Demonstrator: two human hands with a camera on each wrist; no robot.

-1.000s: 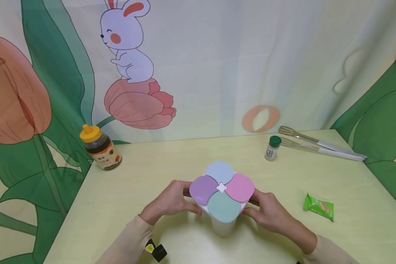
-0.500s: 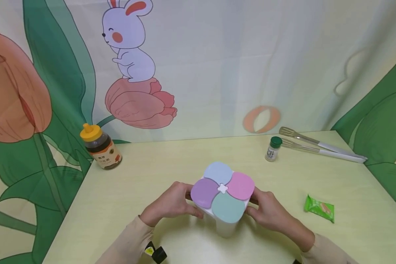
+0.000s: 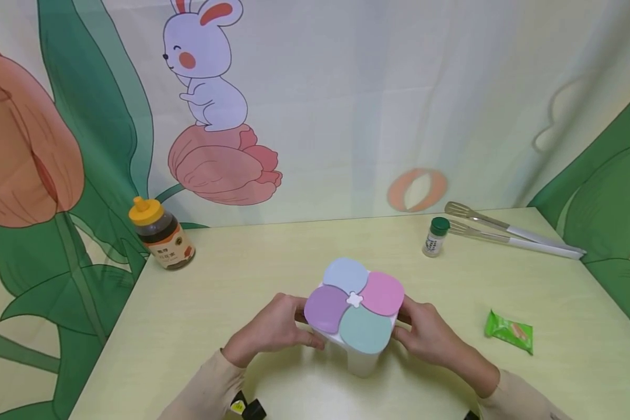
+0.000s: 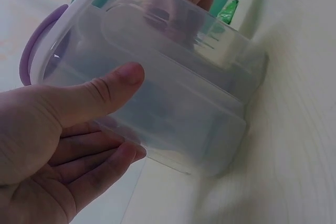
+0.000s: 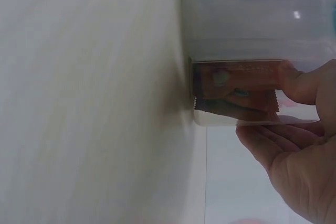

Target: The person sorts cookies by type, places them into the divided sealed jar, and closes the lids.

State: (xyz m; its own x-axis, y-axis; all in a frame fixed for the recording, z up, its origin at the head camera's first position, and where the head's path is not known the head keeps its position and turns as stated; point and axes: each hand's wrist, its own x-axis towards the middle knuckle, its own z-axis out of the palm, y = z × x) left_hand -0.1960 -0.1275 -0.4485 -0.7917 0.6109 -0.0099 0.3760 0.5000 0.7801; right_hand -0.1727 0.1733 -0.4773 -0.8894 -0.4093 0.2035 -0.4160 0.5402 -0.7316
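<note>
A clear plastic storage container [image 4: 178,87] stands on the table between my two hands. Its lid has blue, pink, green and purple petals [image 3: 366,329] around a small white centre piece [image 3: 354,300]. My left hand [image 3: 275,326] holds the container's left side, thumb in front and fingers curled behind. On the opposite side my right hand [image 3: 430,335] grips it the same way. Through the wall in the right wrist view, a brown-orange wrapped packet [image 5: 239,87] shows inside one compartment, beside the right thumb. The lid hides the inside from above.
A honey bottle [image 3: 163,239] with a yellow cap stands at the back left. Back right are a green-capped shaker bottle [image 3: 435,238] and metal tongs [image 3: 514,233]. A small green packet [image 3: 509,332] lies right of my right hand. A printed curtain [image 3: 336,105] hangs behind the table.
The container has turned slightly counterclockwise as seen from above: the green petal has shifted right and the blue one left. Both hands keep their hold, almost in place.
</note>
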